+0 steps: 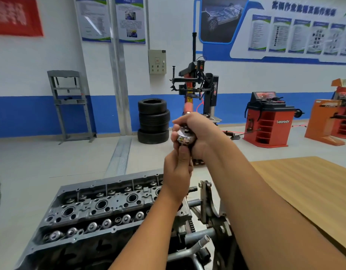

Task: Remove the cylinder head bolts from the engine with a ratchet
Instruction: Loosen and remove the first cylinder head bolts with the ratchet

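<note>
Legible writing: "Lanpody" in white on the red wheel balancer at 3 o'clock of the hands; "power" running vertically down the black column of the tyre changer at 12 o'clock; wall posters and the blue-framed display board carry print too blurred to read.

Ratchet: chromed round head raised at centre frame, well above the engine; reddish handle end protruding beyond the fist, towards 12 o'clock; right hand wrapped around it, fingers curled tight; left hand at 6 o'clock of the head, thumb and fingers pinching the part below the head; what is pinched there is hidden, cannot tell.

Cylinder head: grey cast metal, at 7 o'clock of the hands, uncovered; rows of valve springs and round bores on show; bolts not made out among the recesses; both forearms cross over its right end.

Engine stand: steel brackets and tubes at 5 o'clock, partly behind the right forearm.

Bench: wood-grain top, at 4 o'clock.

Other: stack of four tyres at 10 o'clock; grey shop press frame at 9 o'clock; grey electrical box on the wall; orange machine at far right; red banner upper left.

Room: pale floor with a metal channel strip; white wall with a blue lower band.
</note>
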Available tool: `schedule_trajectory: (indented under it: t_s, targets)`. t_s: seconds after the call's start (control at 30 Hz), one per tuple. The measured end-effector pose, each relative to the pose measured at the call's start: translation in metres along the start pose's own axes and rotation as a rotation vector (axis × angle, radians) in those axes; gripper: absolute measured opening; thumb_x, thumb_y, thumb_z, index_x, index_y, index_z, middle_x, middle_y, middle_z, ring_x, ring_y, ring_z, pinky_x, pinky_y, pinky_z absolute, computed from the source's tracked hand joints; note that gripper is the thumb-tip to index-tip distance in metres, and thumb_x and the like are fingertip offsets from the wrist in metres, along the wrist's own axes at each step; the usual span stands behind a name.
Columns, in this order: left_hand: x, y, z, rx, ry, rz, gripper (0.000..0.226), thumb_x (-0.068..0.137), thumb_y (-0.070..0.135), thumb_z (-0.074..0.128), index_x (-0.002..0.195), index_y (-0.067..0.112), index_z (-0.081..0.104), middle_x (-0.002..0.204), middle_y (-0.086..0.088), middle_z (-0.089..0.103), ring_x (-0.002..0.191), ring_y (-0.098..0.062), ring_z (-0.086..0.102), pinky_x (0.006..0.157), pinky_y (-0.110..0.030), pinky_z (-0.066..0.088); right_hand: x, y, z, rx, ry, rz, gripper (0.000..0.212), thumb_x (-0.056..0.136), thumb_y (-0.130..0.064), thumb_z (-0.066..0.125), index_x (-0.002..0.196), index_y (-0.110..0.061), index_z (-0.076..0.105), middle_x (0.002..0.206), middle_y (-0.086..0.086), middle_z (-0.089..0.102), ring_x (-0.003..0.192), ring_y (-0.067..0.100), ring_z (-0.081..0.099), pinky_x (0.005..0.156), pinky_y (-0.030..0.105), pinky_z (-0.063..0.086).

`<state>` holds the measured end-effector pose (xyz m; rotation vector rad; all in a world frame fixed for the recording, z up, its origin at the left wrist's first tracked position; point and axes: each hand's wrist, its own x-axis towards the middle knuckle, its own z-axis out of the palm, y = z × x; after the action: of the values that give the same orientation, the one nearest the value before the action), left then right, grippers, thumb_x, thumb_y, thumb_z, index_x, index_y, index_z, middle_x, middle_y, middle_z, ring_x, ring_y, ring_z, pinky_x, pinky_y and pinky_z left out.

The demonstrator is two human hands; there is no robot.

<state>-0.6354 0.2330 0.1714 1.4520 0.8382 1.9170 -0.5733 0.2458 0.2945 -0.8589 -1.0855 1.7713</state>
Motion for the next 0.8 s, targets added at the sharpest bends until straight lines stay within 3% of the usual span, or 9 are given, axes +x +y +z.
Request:
schedule_trajectory:
  t_s: [0.13, 0.27, 0.33, 0.4, 0.47, 0.53, 0.6, 0.73, 0.8]
  targets:
    - [-0.004, -0.003, -0.007, -0.087, 0.126, 0.020, 0.043, 0.108, 0.015, 0.041, 0.066, 0.017, 0.052, 0.055, 0.001, 0.043, 0.049, -0.016, 0.034, 0.051, -0.029, 0.023, -0.001, 0.023, 0.025, 0.027, 0.119, -0.162, 0.017, 0.098, -0.018, 0.067, 0.101, -0.009, 0.053, 0.053, 0.000, 0.063, 0.044, 0.020, 0.065, 0.040, 0.024, 0.046]
    - [-0.002, -0.011, -0.019, -0.177, 0.162, -0.171, 0.035, 0.106, 0.013, 0.042, 0.074, 0.026, 0.051, 0.067, 0.007, 0.047, 0.064, -0.012, 0.041, 0.061, -0.030, 0.034, 0.006, 0.043, 0.041, 0.155, 0.418, -0.419, 0.036, 0.089, -0.015, 0.076, 0.112, -0.007, 0.050, 0.085, 0.014, 0.073, 0.068, 0.031, 0.077, 0.047, 0.029, 0.054]
    - [-0.001, -0.011, -0.022, -0.153, 0.153, -0.111, 0.042, 0.110, 0.006, 0.036, 0.072, 0.018, 0.047, 0.061, 0.007, 0.048, 0.056, -0.008, 0.043, 0.054, -0.023, 0.037, 0.009, 0.038, 0.041, 0.063, 0.325, -0.379, 0.029, 0.088, -0.012, 0.076, 0.106, -0.005, 0.055, 0.076, 0.010, 0.071, 0.061, 0.030, 0.075, 0.044, 0.028, 0.050]
    - [0.000, -0.006, -0.022, -0.113, 0.086, -0.068, 0.047, 0.107, 0.037, 0.048, 0.065, 0.016, 0.043, 0.051, 0.007, 0.039, 0.045, -0.007, 0.033, 0.045, -0.020, 0.030, 0.012, 0.027, 0.035, -0.121, 0.093, -0.220, 0.020, 0.089, -0.015, 0.076, 0.096, -0.008, 0.059, 0.061, 0.002, 0.064, 0.049, 0.020, 0.068, 0.042, 0.024, 0.045]
    - [0.000, 0.000, -0.025, -0.127, -0.010, -0.126, 0.066, 0.083, 0.076, 0.058, 0.063, 0.016, 0.040, 0.049, 0.008, 0.033, 0.041, -0.006, 0.028, 0.042, -0.019, 0.028, 0.014, 0.016, 0.029, -0.232, -0.122, -0.068, 0.021, 0.089, -0.019, 0.076, 0.097, -0.012, 0.058, 0.060, -0.001, 0.061, 0.047, 0.014, 0.061, 0.043, 0.023, 0.043]
    - [-0.002, -0.001, -0.029, -0.119, -0.038, -0.126, 0.077, 0.070, 0.089, 0.061, 0.063, 0.015, 0.038, 0.049, 0.009, 0.032, 0.040, -0.005, 0.028, 0.042, -0.017, 0.029, 0.015, 0.015, 0.027, -0.269, -0.203, -0.046, 0.024, 0.089, -0.022, 0.078, 0.097, -0.014, 0.057, 0.062, -0.001, 0.060, 0.046, 0.013, 0.059, 0.043, 0.023, 0.042]
    - [-0.002, -0.006, -0.030, -0.107, -0.042, -0.122, 0.071, 0.082, 0.082, 0.056, 0.062, 0.017, 0.040, 0.049, 0.010, 0.033, 0.041, -0.004, 0.027, 0.043, -0.016, 0.028, 0.013, 0.020, 0.026, -0.210, -0.140, -0.112, 0.026, 0.088, -0.026, 0.080, 0.097, -0.013, 0.059, 0.061, -0.001, 0.062, 0.046, 0.014, 0.061, 0.042, 0.023, 0.042]
    - [-0.001, -0.012, -0.024, -0.112, -0.094, -0.095, 0.042, 0.098, 0.028, 0.048, 0.057, 0.029, 0.056, 0.056, 0.009, 0.045, 0.051, -0.008, 0.036, 0.051, -0.025, 0.030, 0.008, 0.040, 0.021, 0.134, 0.206, -0.424, 0.031, 0.089, -0.024, 0.080, 0.102, -0.004, 0.062, 0.054, 0.001, 0.064, 0.047, 0.023, 0.068, 0.037, 0.025, 0.043]
    - [-0.002, -0.010, -0.018, -0.107, -0.126, -0.080, 0.037, 0.095, 0.030, 0.050, 0.059, 0.026, 0.057, 0.058, 0.005, 0.048, 0.053, -0.011, 0.039, 0.053, -0.027, 0.028, 0.010, 0.040, 0.014, 0.199, 0.333, -0.478, 0.039, 0.088, -0.022, 0.080, 0.112, 0.002, 0.061, 0.055, 0.003, 0.065, 0.047, 0.026, 0.069, 0.038, 0.026, 0.043]
